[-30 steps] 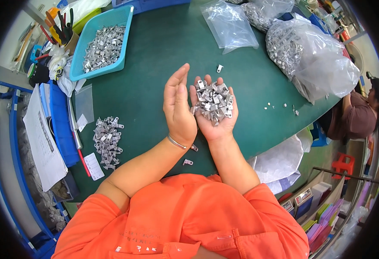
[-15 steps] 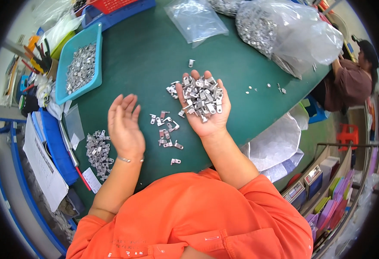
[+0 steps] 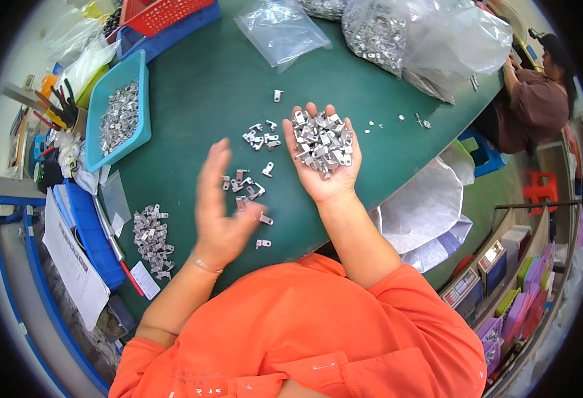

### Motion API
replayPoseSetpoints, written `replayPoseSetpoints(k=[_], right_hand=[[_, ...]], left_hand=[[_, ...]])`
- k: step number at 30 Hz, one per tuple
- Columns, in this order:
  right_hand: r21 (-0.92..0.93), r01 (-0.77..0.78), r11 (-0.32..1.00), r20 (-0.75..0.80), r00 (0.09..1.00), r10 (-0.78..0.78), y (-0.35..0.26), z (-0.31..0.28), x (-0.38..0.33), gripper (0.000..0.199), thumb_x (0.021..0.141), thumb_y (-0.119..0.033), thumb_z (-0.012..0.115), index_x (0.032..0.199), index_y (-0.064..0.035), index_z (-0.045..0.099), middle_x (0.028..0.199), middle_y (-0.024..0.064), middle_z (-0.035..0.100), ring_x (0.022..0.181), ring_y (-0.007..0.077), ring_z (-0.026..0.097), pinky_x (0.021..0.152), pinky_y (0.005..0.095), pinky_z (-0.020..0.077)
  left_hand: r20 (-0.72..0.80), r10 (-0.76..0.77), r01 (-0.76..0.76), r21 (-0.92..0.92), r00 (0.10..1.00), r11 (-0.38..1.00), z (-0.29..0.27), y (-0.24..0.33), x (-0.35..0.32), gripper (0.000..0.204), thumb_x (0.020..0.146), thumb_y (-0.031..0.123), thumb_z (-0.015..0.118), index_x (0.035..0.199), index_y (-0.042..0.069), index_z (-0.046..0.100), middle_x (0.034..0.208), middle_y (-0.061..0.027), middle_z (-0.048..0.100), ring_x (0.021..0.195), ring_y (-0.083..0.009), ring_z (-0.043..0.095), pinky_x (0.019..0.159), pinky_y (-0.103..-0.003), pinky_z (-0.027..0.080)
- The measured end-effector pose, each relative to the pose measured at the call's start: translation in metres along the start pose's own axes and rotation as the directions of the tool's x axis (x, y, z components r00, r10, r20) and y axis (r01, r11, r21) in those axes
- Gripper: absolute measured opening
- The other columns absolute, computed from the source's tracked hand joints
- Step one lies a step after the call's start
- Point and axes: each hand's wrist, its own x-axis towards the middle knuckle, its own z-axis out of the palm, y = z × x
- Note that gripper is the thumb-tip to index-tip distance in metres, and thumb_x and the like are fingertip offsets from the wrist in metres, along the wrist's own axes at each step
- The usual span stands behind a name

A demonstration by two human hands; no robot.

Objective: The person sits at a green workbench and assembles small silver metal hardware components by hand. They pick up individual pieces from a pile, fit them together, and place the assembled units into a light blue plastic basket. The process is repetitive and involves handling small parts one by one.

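My right hand (image 3: 332, 188) lies palm up with a heap of small silver metal brackets (image 3: 322, 144) cupped on its palm and fingers. The pieces look bent, with a hole through a tab. My left hand (image 3: 220, 215), partly smeared by motion, is open with its fingers stretched and thumb apart, and nothing shows in it. It hovers beside a scatter of loose brackets (image 3: 244, 187) and hides some of them. A second small cluster of brackets (image 3: 263, 138) sits left of my right hand, and one lone bracket (image 3: 278, 95) lies farther off.
To the left are a turquoise tray (image 3: 143, 119) of brackets and a bracket pile (image 3: 152, 240) on the green table (image 3: 198, 86). Clear bags of parts (image 3: 374, 40) stand at the far right, near another person (image 3: 537, 99). A red basket (image 3: 162, 14) is at the far left.
My left hand has swung to the right, over toward the loose brackets, its thumb now spread. My right hand still holds its heap, and the whole view has shifted slightly.
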Motion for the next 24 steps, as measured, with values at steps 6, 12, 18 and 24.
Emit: replayPoseSetpoints(k=[6, 12, 18, 24], right_hand=[[-0.162, -0.131, 0.978, 0.0, 0.991, 0.133, 0.028, -0.014, -0.006, 0.031, 0.097, -0.032, 0.045, 0.113, -0.0072, 0.057, 0.11, 0.0121, 0.063, 0.106, 0.0276, 0.059, 0.095, 0.0411, 0.0471], [-0.107, -0.089, 0.99, -0.163, 0.984, 0.071, 0.043, -0.004, -0.008, 0.03, 0.096, -0.029, 0.045, 0.113, -0.0064, 0.056, 0.111, 0.0125, 0.061, 0.107, 0.0268, 0.057, 0.097, 0.043, 0.0445], [-0.077, -0.091, 0.993, -0.121, 0.989, 0.081, 0.045, -0.01, -0.002, 0.034, 0.097, -0.031, 0.04, 0.116, -0.0075, 0.055, 0.115, 0.014, 0.059, 0.113, 0.03, 0.053, 0.102, 0.0471, 0.0403], [-0.056, -0.136, 0.989, -0.104, 0.986, 0.13, 0.044, -0.018, 0.002, 0.037, 0.098, -0.033, 0.038, 0.119, -0.0083, 0.055, 0.121, 0.0134, 0.057, 0.115, 0.0297, 0.052, 0.103, 0.0471, 0.0397]], left_hand=[[-0.036, 0.129, -0.126, 0.07, 0.991, 0.99, 0.061, 0.002, 0.045, 0.058, 0.076, 0.025, 0.075, 0.127, 0.008, 0.055, 0.141, -0.0226, 0.039, 0.132, -0.0401, 0.037, 0.107, -0.048, 0.032], [-0.116, -0.599, 0.181, -0.893, 0.792, 0.412, 0.064, -0.011, 0.054, 0.022, 0.091, 0.001, 0.048, 0.111, -0.003, 0.056, 0.11, -0.0141, 0.062, 0.097, -0.0203, 0.061, 0.089, -0.033, 0.049], [-0.038, -0.654, 0.035, -0.995, 0.755, 0.099, 0.051, -0.018, 0.055, 0.03, 0.095, 0.017, 0.036, 0.114, -0.001, 0.052, 0.12, -0.0199, 0.057, 0.113, -0.0292, 0.053, 0.103, -0.043, 0.04], [-0.126, -0.349, 0.061, -0.875, 0.928, 0.479, 0.06, -0.013, 0.051, 0.044, 0.103, 0.026, 0.028, 0.125, -0.005, 0.048, 0.121, -0.0179, 0.058, 0.112, -0.0232, 0.054, 0.101, -0.035, 0.04]])
